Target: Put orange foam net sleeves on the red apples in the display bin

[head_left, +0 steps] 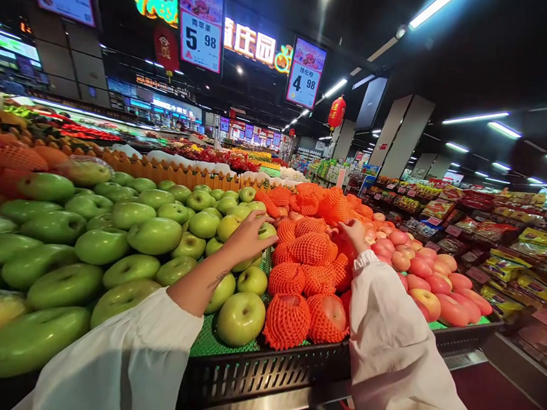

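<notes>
My left hand (250,233) reaches over a heap of green apples (129,246) and its fingers curl around one green apple (267,231) at the pile's right edge. Farther right, my right hand (355,232) lies on the stack of apples wrapped in orange foam nets (311,274); its fingers are bent down among the nets, and I cannot see whether they hold one. Both arms wear white sleeves. Bare pink-red apples (429,286) lie to the right of the netted ones.
The fruit sits on a green mat in a black display crate (256,369) with a metal front edge. A low yellow picket fence (183,176) backs the green apples. Shelves of packaged goods (505,241) stand at right. Price signs (200,27) hang overhead.
</notes>
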`<state>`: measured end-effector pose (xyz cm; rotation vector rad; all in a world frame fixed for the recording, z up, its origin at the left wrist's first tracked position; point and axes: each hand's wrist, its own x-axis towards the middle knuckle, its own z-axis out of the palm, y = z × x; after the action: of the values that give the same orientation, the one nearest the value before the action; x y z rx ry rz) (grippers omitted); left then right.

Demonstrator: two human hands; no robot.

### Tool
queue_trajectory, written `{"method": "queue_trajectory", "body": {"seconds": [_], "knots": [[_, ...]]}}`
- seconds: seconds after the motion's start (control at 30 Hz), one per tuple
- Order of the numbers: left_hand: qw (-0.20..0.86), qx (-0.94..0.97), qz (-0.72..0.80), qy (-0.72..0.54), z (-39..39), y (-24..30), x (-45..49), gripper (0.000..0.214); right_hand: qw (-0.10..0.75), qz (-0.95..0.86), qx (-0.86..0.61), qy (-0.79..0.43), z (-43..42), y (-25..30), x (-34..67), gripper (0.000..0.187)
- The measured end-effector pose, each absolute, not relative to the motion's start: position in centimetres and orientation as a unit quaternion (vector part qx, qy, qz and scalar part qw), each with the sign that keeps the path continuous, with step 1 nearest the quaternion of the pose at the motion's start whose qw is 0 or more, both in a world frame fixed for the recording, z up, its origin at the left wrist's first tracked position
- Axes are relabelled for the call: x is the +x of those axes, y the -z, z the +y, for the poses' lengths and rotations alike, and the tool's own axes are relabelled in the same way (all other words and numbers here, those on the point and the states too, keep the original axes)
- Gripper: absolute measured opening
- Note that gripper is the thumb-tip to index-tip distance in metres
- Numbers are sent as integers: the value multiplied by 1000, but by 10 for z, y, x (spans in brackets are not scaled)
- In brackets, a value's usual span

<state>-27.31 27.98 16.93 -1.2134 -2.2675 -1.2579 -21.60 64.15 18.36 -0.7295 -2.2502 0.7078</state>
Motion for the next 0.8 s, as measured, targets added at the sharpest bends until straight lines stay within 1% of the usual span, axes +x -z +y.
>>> {"method": "queue_trajectory", "body": {"seconds": [0.07,0.1,0.2,0.23,0.3,0.4,0.47,0.5,0.57,0.63,0.73,0.8], "knots": [[143,-421,-784,434,280,-169,-274,40,340,-854,-323,-224,646,-175,-218,38],[143,-422,-784,433,280,-168,-274,40,343,-853,-339,-198,648,-171,-219,43],[138,-424,-785,430,280,-167,-274,41,377,-847,-358,-108,653,-163,-218,68],[137,-424,-785,429,280,-167,-274,41,391,-841,-364,-82,655,-161,-218,73],[137,-423,-786,429,280,-167,-274,41,397,-834,-380,-59,661,-158,-218,76],[139,-420,-786,431,279,-168,-274,38,332,-849,-399,-99,670,-154,-219,69],[138,-419,-787,431,279,-169,-273,38,291,-861,-398,-128,675,-152,-220,57],[136,-418,-788,431,279,-169,-273,38,285,-862,-396,-135,677,-151,-220,50],[131,-416,-791,429,279,-169,-273,38,293,-861,-395,-133,678,-152,-221,41],[127,-416,-792,428,279,-169,-273,39,312,-856,-393,-125,676,-156,-219,39],[132,-418,-790,428,280,-168,-273,38,363,-835,-401,-105,672,-165,-213,37],[137,-419,-788,430,280,-167,-274,37,416,-808,-407,-91,668,-171,-208,36]]}}
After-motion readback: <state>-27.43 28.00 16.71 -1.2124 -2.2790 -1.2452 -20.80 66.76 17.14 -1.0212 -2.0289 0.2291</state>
